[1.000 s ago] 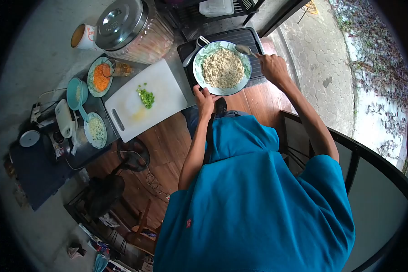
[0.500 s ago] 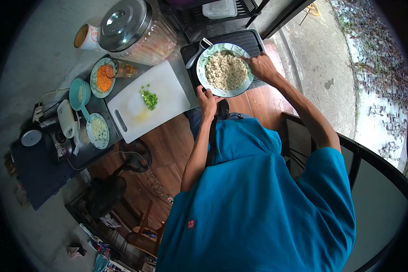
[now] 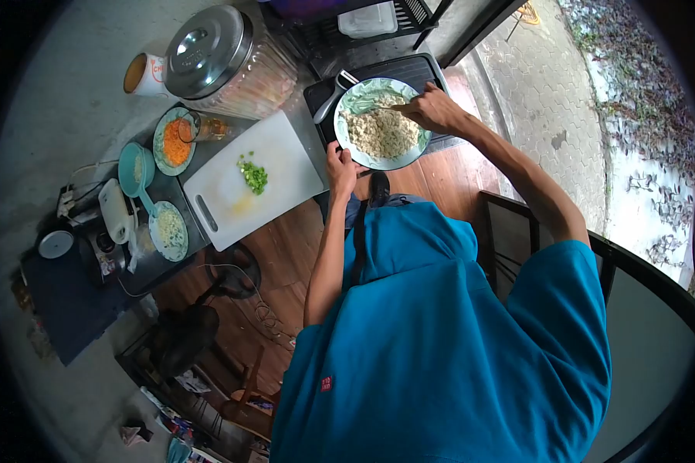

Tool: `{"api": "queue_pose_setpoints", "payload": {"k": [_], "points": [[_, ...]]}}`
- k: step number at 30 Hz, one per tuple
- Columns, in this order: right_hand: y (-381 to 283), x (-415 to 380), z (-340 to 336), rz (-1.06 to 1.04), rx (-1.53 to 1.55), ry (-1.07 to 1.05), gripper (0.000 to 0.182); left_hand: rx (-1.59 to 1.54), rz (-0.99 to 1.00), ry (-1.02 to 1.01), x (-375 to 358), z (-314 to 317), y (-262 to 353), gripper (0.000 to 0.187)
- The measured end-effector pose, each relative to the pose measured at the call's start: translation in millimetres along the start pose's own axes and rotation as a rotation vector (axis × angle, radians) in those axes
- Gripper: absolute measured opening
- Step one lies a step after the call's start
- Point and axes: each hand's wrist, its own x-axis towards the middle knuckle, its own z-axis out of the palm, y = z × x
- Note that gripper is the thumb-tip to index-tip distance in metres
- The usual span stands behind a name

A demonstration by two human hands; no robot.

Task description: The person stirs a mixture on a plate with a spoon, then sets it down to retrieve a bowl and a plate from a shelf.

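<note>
A green-patterned bowl [image 3: 347, 147] with a pale crumbly mixture [image 3: 382, 133] sits over a black ridged tray [image 3: 413, 71]. My left hand [image 3: 341, 166] grips the bowl's lower left rim. Above the bowl's right side, my right hand [image 3: 434, 110] is closed on the handle of a utensil that reaches into the mixture; the utensil's end is too small to make out. A peeler [image 3: 330, 100] lies left of the bowl. To the left, chopped green onion [image 3: 253, 176] rests on a white cutting board [image 3: 286, 158].
Plates of shredded orange food [image 3: 175, 143] and chopped pale food [image 3: 168, 230], a teal strainer [image 3: 135, 170] and a glass [image 3: 208, 128] stand left of the board. A large lidded jar [image 3: 208, 58] is behind it. A black railing [image 3: 610, 255] runs at the right.
My right hand has moved left and inward over the bowl with the utensil. The mixture has shifted toward the near side, baring more of the bowl's far inner wall.
</note>
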Motion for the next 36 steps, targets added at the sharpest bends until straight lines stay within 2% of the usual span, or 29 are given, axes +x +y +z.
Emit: {"api": "queue_pose_setpoints", "payload": {"k": [3,5,7,8,11,12,13,15,17,18,22,23,25,27,29,34,36], "points": [[3.2,-12.2,-5.1,0.069,0.156,0.232,0.021,-0.042,0.010,0.024,-1.5,5.4,-4.5,0.022],[-15.5,-9.7,-19.9,0.154,0.228,0.227,0.018,-0.064,0.018,0.024,-6.0,7.8,-10.1,0.021],[-24.4,-4.6,-15.6,0.304,0.334,0.329,0.019,-0.048,0.030,0.040,-7.7,10.9,-11.0,0.021],[-23.6,0.3,-4.9,0.293,0.293,0.286,0.017,-0.065,0.015,-0.007,-8.6,10.2,-10.2,0.023],[-49.0,8.2,15.5,0.290,0.415,0.328,0.018,-0.091,-0.002,0.007,-8.6,11.7,-11.6,0.022],[-62.4,5.9,5.4,0.219,0.362,0.365,0.018,-0.080,-0.004,0.008,-10.9,11.7,-9.5,0.023],[-64.1,0.2,18.2,0.239,0.341,0.393,0.019,-0.077,-0.005,0.008,-9.7,11.8,-10.7,0.023],[-65.4,-18.9,17.3,0.364,0.285,0.251,0.019,-0.075,0.037,0.076,-9.0,14.9,-15.1,0.020],[-64.9,-36.4,11.9,0.542,0.383,0.223,0.017,-0.111,0.035,0.093,-12.4,19.8,-17.3,0.020],[-69.2,-43.6,5.3,0.556,0.377,0.269,0.015,-0.142,0.047,0.102,-12.0,21.7,-14.6,0.020],[-89.9,-54.1,14.6,0.400,0.381,0.399,0.018,-0.126,0.003,0.102,-14.5,21.4,-9.5,0.020],[-98.2,-54.4,27.4,0.451,0.517,0.345,0.019,-0.101,-0.023,0.094,-12.4,19.3,-10.2,0.021],[-110.8,-49.8,38.7,0.385,0.373,0.196,0.024,-0.069,-0.052,0.076,-11.2,19.2,-10.3,0.021],[-108.3,-54.6,44.4,0.364,0.281,0.228,0.027,-0.052,-0.035,0.067,-12.5,17.0,-9.7,0.026],[-90.1,-59.3,52.5,0.300,0.278,0.362,0.017,-0.038,-0.024,0.065,-11.3,15.9,-11.9,0.027],[-91.1,-52.2,39.7,0.290,0.247,0.349,0.014,-0.138,-0.057,0.038,-10.5,16.9,-9.9,0.026],[-103.2,-51.5,37.8,0.236,0.271,0.401,0.025,-0.075,-0.055,0.040,-11.1,13.3,-11.9,0.026]]}}
